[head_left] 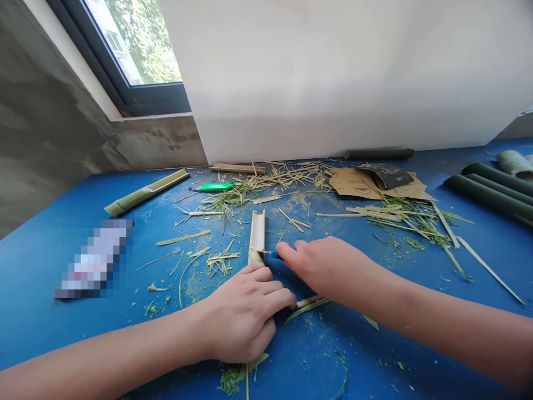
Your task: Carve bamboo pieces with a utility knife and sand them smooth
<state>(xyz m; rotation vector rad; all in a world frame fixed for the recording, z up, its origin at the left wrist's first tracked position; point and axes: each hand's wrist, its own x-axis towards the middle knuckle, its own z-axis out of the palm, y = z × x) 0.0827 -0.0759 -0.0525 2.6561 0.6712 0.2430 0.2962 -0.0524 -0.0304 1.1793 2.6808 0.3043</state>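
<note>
Split bamboo (259, 230): extends forward lengthwise
Left hand (247, 314): curled over its near end — nearer
Right hand (320, 264): closed on blue knife (275, 254), rightward

The left hand (250, 314) hid the near end of the bamboo (259, 230), the right hand (320, 264) most of the blue tool (274, 254); green tubes (495, 195) ran off-frame.

a bamboo-craft workshop, i'd say: thin pale bamboo shavings (303, 174) litter the flat blue tabletop (37, 250) beyond the left hand (245, 316), and round dark-green bamboo tubes (487, 199) lie past the right hand (328, 264).
</note>
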